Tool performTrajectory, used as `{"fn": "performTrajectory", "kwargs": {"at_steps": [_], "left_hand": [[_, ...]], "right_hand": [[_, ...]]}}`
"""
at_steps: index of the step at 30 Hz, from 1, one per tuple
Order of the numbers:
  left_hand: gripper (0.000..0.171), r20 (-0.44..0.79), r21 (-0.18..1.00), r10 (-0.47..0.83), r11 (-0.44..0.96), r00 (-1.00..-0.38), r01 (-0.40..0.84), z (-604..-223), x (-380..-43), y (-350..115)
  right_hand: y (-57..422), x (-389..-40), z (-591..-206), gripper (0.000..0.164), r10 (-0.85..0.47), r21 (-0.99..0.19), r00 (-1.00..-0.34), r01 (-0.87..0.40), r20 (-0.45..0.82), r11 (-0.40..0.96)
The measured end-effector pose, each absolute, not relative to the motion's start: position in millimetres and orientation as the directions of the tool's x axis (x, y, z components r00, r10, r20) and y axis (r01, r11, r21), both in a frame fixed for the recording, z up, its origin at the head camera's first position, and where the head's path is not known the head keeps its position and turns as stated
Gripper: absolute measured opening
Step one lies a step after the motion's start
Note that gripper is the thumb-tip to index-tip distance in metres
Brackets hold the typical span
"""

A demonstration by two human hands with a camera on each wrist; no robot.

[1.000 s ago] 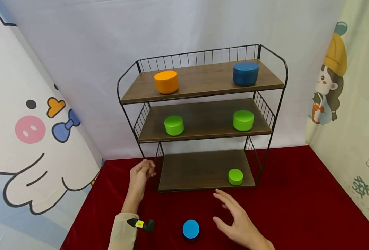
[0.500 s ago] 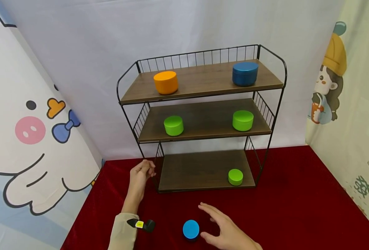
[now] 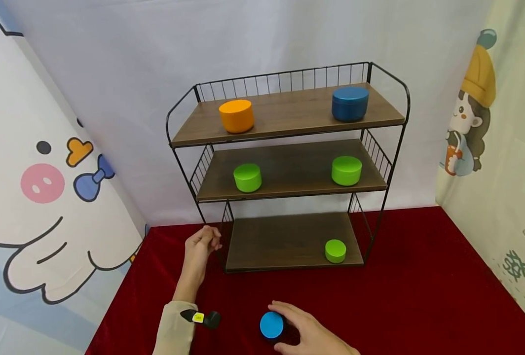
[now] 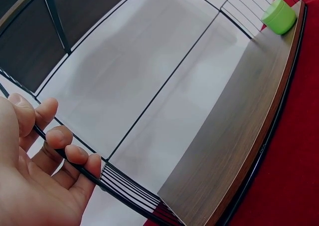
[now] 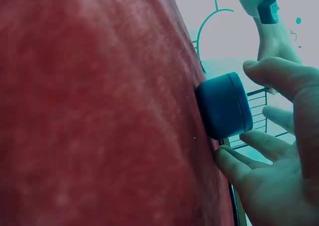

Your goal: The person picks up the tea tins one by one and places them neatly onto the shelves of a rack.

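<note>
On the red cloth stands a small round blue tin (image 3: pixel 272 325) with a lid. My right hand (image 3: pixel 310 334) is around its right side, thumb and fingers spread. In the right wrist view the thumb is apart from the tin (image 5: pixel 222 106); whether the other fingertips touch it is hard to tell. My left hand (image 3: pixel 199 249) is at the lower left of a three-tier rack (image 3: pixel 295 172) with black wire sides and brown boards. The left wrist view shows that hand's fingers (image 4: pixel 59 136) curled round a black metal rod of the rack.
An orange tin (image 3: pixel 237 117) and a larger blue tin (image 3: pixel 350 104) stand on the top board. Two green tins, one left (image 3: pixel 247 178) and one right (image 3: pixel 346 171), occupy the middle board. A smaller green tin (image 3: pixel 335 251) sits at the bottom right.
My right hand has moved left and toward me, from beside the rack's front to the blue tin. The left hand has stayed in place on the rack.
</note>
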State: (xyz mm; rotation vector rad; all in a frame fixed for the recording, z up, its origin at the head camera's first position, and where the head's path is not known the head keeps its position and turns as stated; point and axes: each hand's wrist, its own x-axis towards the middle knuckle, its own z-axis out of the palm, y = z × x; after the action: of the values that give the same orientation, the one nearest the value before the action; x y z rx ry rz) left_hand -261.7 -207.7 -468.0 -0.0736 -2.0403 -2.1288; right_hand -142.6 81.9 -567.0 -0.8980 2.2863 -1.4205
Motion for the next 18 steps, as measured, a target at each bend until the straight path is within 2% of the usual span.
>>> {"fn": "performTrajectory", "kwargs": {"at_steps": [18], "left_hand": [[0.033, 0.179, 0.983, -0.104, -0.023, -0.978, 0.182, -469.1, -262.3, -207.6]], "right_hand": [[70.3, -142.5, -557.6, 0.068, -0.691, -0.857, -0.718, -0.403, 0.078, 0.322]]}}
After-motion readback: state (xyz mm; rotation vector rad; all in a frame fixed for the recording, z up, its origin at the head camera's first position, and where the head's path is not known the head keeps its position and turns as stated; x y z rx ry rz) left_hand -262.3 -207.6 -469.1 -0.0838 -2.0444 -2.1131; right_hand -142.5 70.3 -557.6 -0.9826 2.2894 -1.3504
